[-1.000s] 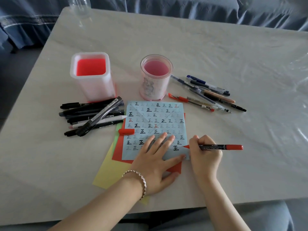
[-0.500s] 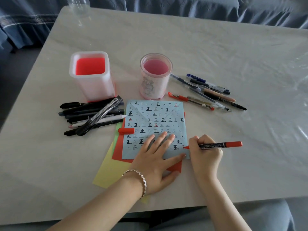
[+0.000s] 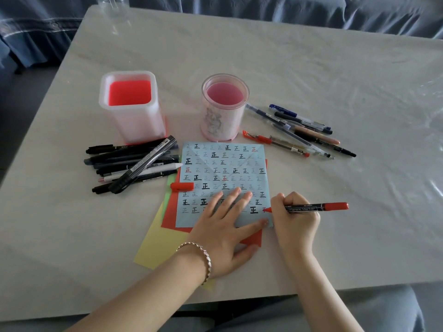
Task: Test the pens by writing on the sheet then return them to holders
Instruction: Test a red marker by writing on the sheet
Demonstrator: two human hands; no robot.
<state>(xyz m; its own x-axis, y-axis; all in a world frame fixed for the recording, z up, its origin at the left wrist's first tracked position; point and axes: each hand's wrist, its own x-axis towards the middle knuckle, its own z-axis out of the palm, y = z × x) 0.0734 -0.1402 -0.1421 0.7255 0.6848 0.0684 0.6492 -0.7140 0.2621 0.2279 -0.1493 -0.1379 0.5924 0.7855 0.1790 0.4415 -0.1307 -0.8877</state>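
A light blue sheet covered with rows of written characters lies on the table. My left hand presses flat on its lower part, fingers spread. My right hand grips a red permanent marker, whose tip touches the sheet's lower right corner beside a small red mark. The marker's red cap lies on the sheet's left edge. A square holder with a red inside and a round clear holder stand behind the sheet, with no pens showing in them.
Several black markers and a white pen lie piled left of the sheet. Several thin pens lie to its right. Red and yellow paper sit under the sheet. A blue cloth hangs behind the table.
The marker's tip has shifted slightly at the sheet's lower right corner, where a small red stroke now shows. My left hand has stayed pressed on the sheet.
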